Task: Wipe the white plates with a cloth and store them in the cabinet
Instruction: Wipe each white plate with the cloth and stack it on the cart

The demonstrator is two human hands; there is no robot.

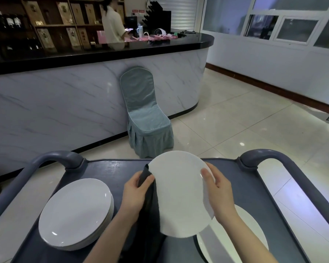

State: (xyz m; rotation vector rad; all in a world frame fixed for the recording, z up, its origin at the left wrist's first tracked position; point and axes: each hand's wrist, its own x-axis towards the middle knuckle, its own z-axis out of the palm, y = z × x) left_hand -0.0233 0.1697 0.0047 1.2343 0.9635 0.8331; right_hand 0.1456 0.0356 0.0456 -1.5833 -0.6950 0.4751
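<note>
— Wiping at a service cart, is that the picture? What fills the frame?

— A marble-fronted counter (65, 103) runs across 12 o'clock, with a covered chair (146, 114) against it. Below is the grey cart (110, 168). A stack of plates (74, 211) lies on it at 8 o'clock and a single plate (253, 232) at 5 o'clock.

— And the one being cleaned?

— A white plate (180, 196) is held clear of the cart at centre frame. It is tilted with its face toward the camera, its long axis running from 12 to 6 o'clock. A dark cloth (150, 204) drapes over its 9 o'clock rim and hangs toward 6.

— Who holds what?

— The left hand (135, 192) is curled round the cloth, pinching it onto that rim. The right hand (218, 190) clamps the opposite rim at 3 o'clock, thumb on the face, fingers hidden behind.

— So the next stroke?

— By my reading, the plate's face lies at 3 o'clock from the cloth hand. The wipe should travel that way, toward the right hand that steadies the plate. The left hand is nearer the open face. No cabinet is in view.
</note>
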